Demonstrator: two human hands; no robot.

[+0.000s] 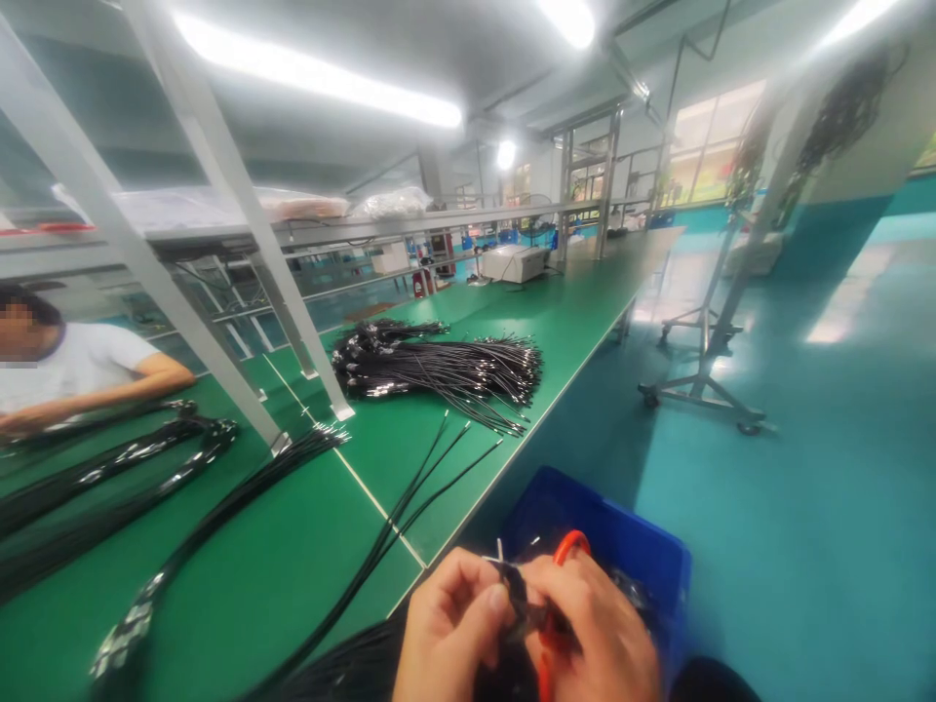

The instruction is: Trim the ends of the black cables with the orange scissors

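1. Bottom centre: left hand (457, 624) pinches a small black piece (515, 589), thumb against curled fingers.
2. Right hand (604, 624) closes around a red-handled tool (572, 539).
3. The piece seems light, flexible; best pinched by its edge.

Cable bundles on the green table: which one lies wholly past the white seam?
The big black pile near the middle of the view; the other bundles lie nearer or to the left, or reach across the seam.
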